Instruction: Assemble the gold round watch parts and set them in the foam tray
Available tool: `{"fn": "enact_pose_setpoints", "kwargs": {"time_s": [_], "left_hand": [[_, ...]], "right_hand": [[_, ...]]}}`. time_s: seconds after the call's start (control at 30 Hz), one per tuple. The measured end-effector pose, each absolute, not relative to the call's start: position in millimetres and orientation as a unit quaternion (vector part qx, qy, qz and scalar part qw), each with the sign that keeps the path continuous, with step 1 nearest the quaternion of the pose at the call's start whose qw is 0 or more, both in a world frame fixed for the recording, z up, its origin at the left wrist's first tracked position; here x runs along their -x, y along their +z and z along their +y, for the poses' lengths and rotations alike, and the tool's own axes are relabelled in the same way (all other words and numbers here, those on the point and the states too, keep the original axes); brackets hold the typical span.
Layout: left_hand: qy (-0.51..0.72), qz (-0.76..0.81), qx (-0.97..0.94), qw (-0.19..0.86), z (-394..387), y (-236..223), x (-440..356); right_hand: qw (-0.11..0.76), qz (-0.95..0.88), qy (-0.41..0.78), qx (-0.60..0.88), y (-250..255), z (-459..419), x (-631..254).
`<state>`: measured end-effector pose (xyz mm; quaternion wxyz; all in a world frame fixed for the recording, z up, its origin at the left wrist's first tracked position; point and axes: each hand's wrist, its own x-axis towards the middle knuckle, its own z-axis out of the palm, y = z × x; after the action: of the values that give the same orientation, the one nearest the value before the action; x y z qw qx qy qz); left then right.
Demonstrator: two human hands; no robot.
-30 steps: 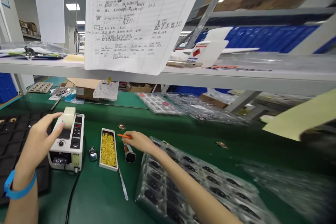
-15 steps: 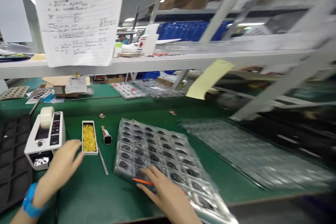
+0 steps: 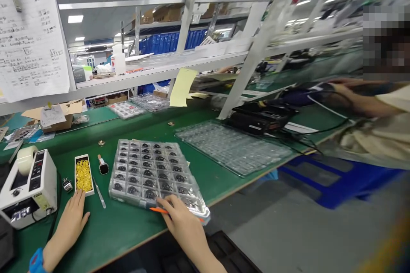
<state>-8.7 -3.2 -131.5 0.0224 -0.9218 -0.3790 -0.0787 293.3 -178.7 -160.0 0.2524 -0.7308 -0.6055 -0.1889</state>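
My right hand (image 3: 184,224) is closed around a thin orange pointed tool (image 3: 159,210), whose exact kind I cannot make out. Its fingers are at the near edge of a stack of clear plastic trays (image 3: 141,199); small dark round parts sit in the compartments. My left hand (image 3: 73,215) lies palm down, fingers stretched out and thumb apart, with its fingertips at the near end of a white box (image 3: 77,179) of yellow rings (image 3: 83,175). A small watch (image 3: 103,166) and slim tweezers (image 3: 100,194) lie right of the box. Left of it is a small metal piece (image 3: 67,184).
A white tape dispenser (image 3: 41,187) stands at the left. Flat clear trays (image 3: 230,147) lie to the right, with black equipment (image 3: 259,117) beyond. A co-worker's arm (image 3: 358,98) reaches in from the right. Shelf posts (image 3: 246,76) and a hanging yellow note (image 3: 182,87) are behind.
The view has swung right, bringing a co-worker into sight. My left hand has moved from beside the tape dispenser to the box's near end. My right hand keeps the orange tool at the trays.
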Motion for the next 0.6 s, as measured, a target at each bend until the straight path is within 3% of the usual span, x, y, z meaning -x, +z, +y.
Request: {"fn": "enact_pose_setpoints", "kwargs": {"time_s": [0.27, 0.4, 0.5, 0.6], "left_hand": [[-0.209, -0.434, 0.874, -0.059, -48, -143, 9], [-0.263, -0.462, 0.823, -0.202, -71, -124, -17], [-0.297, -0.467, 0.78, -0.292, -77, -102, -45], [-0.315, -0.43, 0.724, -0.438, -90, -90, -75]], "right_hand": [[0.255, -0.61, -0.219, 0.718, -162, -175, -286], [0.305, -0.608, -0.19, 0.708, -154, -191, -291], [0.351, -0.493, -0.172, 0.777, -150, -209, -327], [0.331, -0.386, -0.119, 0.853, -151, -216, -386]]}}
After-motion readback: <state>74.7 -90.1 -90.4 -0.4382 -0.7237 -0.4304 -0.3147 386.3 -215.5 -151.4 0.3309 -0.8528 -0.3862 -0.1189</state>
